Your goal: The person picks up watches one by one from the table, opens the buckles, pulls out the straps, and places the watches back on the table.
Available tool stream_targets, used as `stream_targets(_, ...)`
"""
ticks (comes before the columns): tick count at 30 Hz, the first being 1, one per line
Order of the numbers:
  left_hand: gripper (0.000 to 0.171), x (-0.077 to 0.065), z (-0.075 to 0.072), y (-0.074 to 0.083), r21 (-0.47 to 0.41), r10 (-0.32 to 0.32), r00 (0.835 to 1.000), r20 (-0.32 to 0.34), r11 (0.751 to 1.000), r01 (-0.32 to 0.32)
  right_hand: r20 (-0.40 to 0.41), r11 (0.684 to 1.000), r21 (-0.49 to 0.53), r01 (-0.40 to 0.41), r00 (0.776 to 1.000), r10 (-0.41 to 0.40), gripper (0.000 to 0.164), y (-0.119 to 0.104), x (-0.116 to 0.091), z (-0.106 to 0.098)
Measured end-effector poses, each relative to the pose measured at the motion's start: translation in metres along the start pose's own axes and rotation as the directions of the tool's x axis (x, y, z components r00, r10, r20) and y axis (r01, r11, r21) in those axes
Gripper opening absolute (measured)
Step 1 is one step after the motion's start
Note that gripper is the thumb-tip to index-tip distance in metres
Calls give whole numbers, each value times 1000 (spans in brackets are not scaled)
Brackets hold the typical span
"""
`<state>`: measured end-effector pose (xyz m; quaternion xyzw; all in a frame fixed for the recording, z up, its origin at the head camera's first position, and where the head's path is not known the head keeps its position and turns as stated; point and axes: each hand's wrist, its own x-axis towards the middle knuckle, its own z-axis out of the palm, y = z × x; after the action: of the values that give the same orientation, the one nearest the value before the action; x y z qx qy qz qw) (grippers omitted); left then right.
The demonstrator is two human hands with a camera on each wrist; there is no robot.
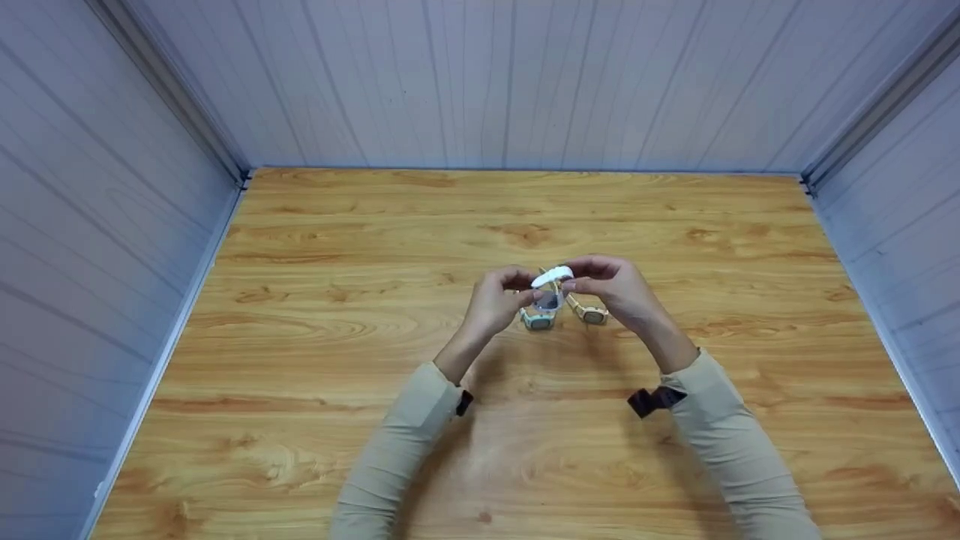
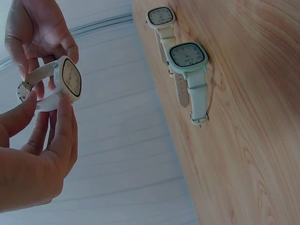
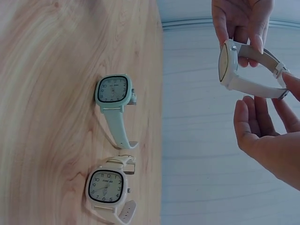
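A white wristwatch [image 1: 553, 277] is held above the table between both hands, its square dial [image 2: 72, 79] facing away from the strap loop. My left hand [image 1: 493, 301] grips it by the case and the strap beside it. With thumb and fingers, my right hand [image 1: 621, 291] pinches the strap near the buckle [image 3: 283, 93]. The strap ends meet at that buckle; whether it is fastened I cannot tell. Below the hands, a mint-green watch [image 3: 113, 89] lies face up on the table. Beside it lies a cream watch [image 3: 106, 186], also face up.
The wood-grain table [image 1: 315, 420] spreads around the hands. Pale panel walls stand at the back [image 1: 480, 82], the left [image 1: 90, 225] and the right [image 1: 900, 210]. A dark strapped device [image 1: 656, 401] sits at the right wrist.
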<state>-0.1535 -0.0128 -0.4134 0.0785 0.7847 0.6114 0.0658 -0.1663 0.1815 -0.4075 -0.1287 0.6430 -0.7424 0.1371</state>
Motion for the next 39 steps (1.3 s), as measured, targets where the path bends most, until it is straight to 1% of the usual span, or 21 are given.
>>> stream_targets(4, 16, 0, 0, 1, 24, 12, 1000, 3, 1000, -12, -8, 1000, -24, 18, 1000, -18, 26, -3, 2, 2)
stream_targets(10, 16, 0, 0, 4, -11, 11, 999, 31, 1000, -10, -32, 997, -66, 34, 999, -37, 27, -3, 4, 5)
stream_targets(14, 18, 0, 1, 5, -6, 35, 999, 33, 999, -35, -47, 996, -82, 31, 998, -35, 27, -2, 4, 6)
stream_targets(18, 21, -1, 2, 6, 8, 68, 997, 23, 998, -68, -40, 995, -96, 36, 998, -40, 29, 0, 5, 7)
stream_targets(21, 20, -1, 3, 7, 8, 86, 996, 21, 996, -87, -25, 993, -105, 48, 998, -51, 28, 2, 5, 7)
stream_targets(25, 16, -2, 4, 7, 5, 91, 996, 18, 996, -91, -9, 993, -97, 61, 998, -62, 28, 3, 4, 7)
stream_targets(32, 16, -2, 4, 5, -14, 87, 996, 18, 996, -86, -13, 997, -75, 27, 1000, -28, 29, 3, 3, 6)
stream_targets(39, 21, -2, 3, 7, 43, 114, 993, 16, 992, -115, 14, 999, -19, 40, 999, -40, 25, 3, 3, 5)
